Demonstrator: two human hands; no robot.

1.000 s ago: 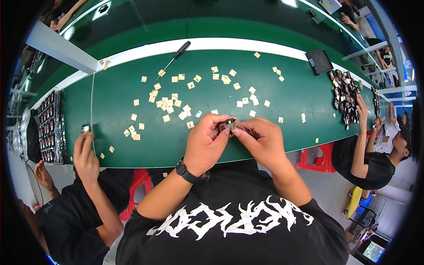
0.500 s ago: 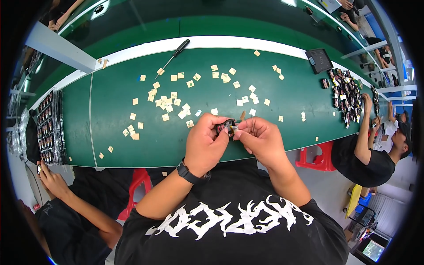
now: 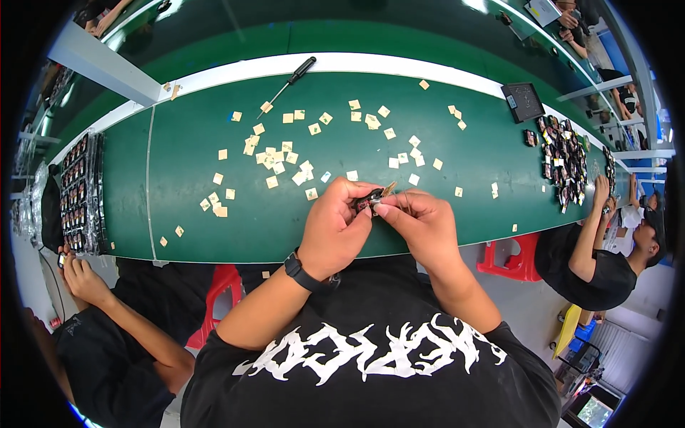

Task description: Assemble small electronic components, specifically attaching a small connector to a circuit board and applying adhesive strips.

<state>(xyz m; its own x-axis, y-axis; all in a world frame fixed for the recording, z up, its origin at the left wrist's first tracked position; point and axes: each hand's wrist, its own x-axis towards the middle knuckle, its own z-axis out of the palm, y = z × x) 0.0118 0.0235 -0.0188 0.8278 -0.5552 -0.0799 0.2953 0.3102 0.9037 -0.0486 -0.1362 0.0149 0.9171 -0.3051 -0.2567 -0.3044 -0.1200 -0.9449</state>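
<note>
At the near edge of the green table, my left hand [image 3: 330,230] is closed round a small black device [image 3: 364,202], thumb on its near side. The device is tilted and partly covered by fingers. My right hand [image 3: 427,227] meets it from the right, thumb and fingertips pinched at a small silvery piece [image 3: 377,205] on its edge. Thin metal prongs, apparently tweezers [image 3: 407,200], also lie within the right fingers. A small tan strip [image 3: 389,189] sticks up just behind the device. Fingers hide where the piece joins the device.
Many cream square stickers [image 3: 274,158] are scattered over the table [image 3: 207,121]. A black screwdriver [image 3: 295,77] lies at the far edge. Rows of packed devices [image 3: 82,192] stand left; a heap of black devices [image 3: 564,160] and a black tray [image 3: 523,102] are right. Co-workers sit on both sides.
The device has turned in my left hand, so its face shows less. My right fingertips have moved closer to it, covering more of the silvery piece. The whole view has shifted slightly.
</note>
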